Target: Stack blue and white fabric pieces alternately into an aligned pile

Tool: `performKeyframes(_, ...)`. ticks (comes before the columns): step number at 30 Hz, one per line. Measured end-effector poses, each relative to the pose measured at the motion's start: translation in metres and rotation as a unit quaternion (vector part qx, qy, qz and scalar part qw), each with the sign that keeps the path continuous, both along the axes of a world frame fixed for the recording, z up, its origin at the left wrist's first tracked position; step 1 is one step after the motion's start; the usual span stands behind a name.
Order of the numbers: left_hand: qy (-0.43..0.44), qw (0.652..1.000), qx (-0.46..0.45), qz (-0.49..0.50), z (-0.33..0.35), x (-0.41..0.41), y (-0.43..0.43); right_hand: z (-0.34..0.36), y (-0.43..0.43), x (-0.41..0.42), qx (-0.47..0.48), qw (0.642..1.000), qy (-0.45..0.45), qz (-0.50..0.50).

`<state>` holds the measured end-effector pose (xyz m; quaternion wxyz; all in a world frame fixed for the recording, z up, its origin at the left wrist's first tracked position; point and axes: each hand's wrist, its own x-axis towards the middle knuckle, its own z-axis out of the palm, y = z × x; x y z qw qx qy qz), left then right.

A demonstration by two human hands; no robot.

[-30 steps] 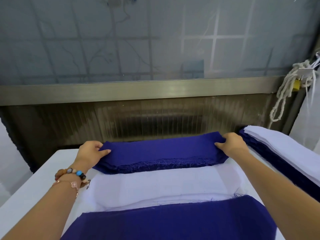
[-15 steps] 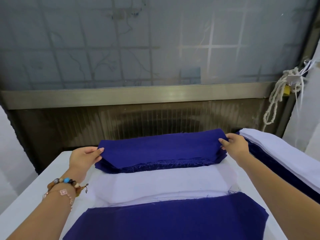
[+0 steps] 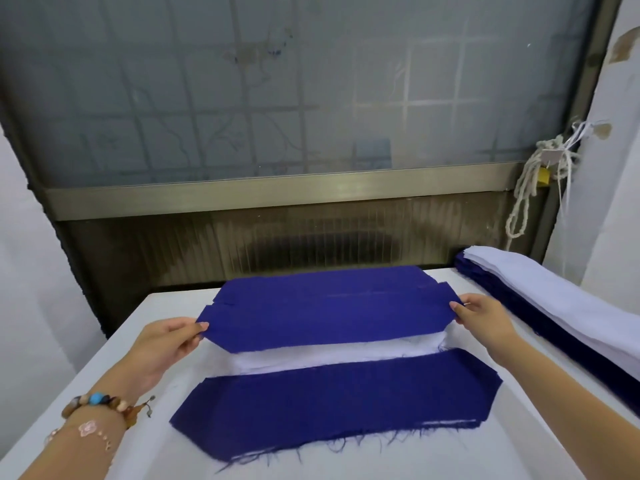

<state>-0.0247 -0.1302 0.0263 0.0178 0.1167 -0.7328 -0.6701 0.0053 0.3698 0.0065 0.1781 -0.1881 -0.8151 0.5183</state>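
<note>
white pieces point(image 3: 329, 355) mostly covered, side stack point(image 3: 554, 306) cropped right

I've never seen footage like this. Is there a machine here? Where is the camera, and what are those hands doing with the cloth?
No machine: a person works with bare hands, filmed by a camera worn on the head, looking down. The left hand and right hand each pinch one end of a blue fabric piece. Nearer lies white fabric, then another blue piece, all on a white table. At the right sits a taller blue and white pile.
</note>
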Motion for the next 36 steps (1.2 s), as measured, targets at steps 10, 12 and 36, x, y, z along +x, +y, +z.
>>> performKeyframes(10, -0.039, 0.992, 0.106, -0.054, -0.044, 0.056, -0.010, -0.025, -0.001, 0.065, -0.035, 0.999, 0.013, 0.011)
performKeyframes(12, -0.024, 0.991, 0.118, -0.058, -0.051, 0.063, -0.011, -0.025, -0.004, 0.072, -0.024, 0.999, 0.018, 0.013)
performKeyframes(36, 0.081, 0.979, -0.149, -0.112, -0.049, 0.088, -0.015, -0.028, -0.006, 0.094, 0.147, 0.988, -0.011, 0.038)
